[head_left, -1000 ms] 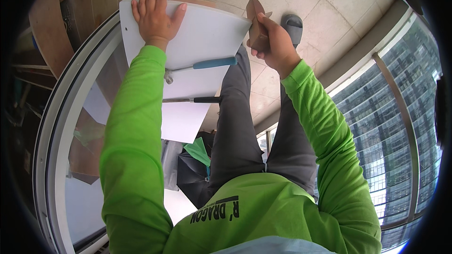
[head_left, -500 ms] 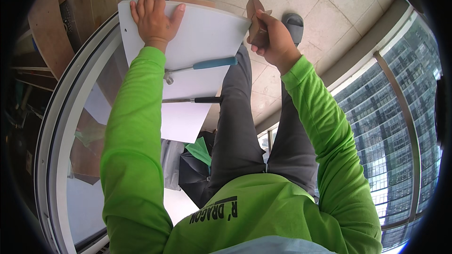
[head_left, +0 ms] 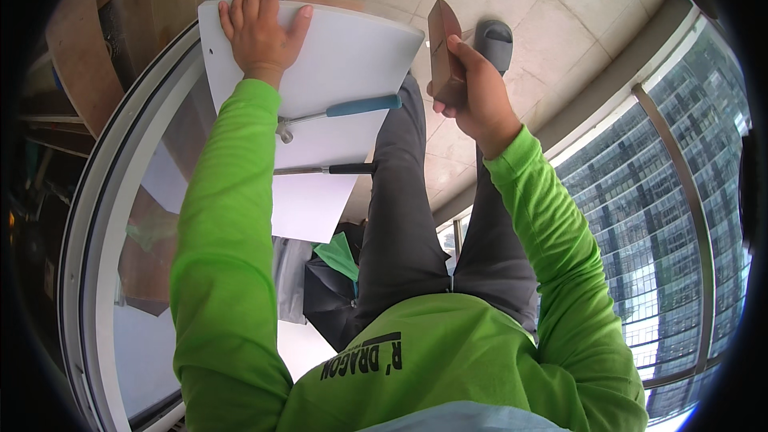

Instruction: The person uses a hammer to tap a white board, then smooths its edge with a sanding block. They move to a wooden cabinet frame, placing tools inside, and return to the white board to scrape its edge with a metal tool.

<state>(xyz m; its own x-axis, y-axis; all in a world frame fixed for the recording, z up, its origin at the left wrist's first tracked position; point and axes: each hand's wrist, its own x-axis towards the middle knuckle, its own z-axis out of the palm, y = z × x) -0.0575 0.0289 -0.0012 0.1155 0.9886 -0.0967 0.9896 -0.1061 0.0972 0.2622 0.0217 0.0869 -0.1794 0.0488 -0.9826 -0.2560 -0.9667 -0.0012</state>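
Note:
My left hand [head_left: 266, 32] lies flat with its fingers spread near the far left corner of a white board [head_left: 352, 56]. In my right hand [head_left: 480, 100] is a long brown sanding block [head_left: 446, 52], its tapered end pointing away from me. The block is just off the board's right edge, with a gap between them. A hammer with a blue handle [head_left: 364, 106] lies across the board. Nearer to me is a metal tool with a black handle [head_left: 350, 169]; my left forearm hides its other end.
A curved-looking window or door frame [head_left: 96, 184] runs along the left. My legs [head_left: 396, 192] stand beside the board. Below it are a black item [head_left: 324, 296] and green cloth [head_left: 339, 256]. Tiled floor [head_left: 552, 32] spreads ahead, with a glass railing [head_left: 676, 160] at right.
My right hand has moved slightly right and toward me, turning the sanding block more upright and away from the board's edge. My left hand stays put.

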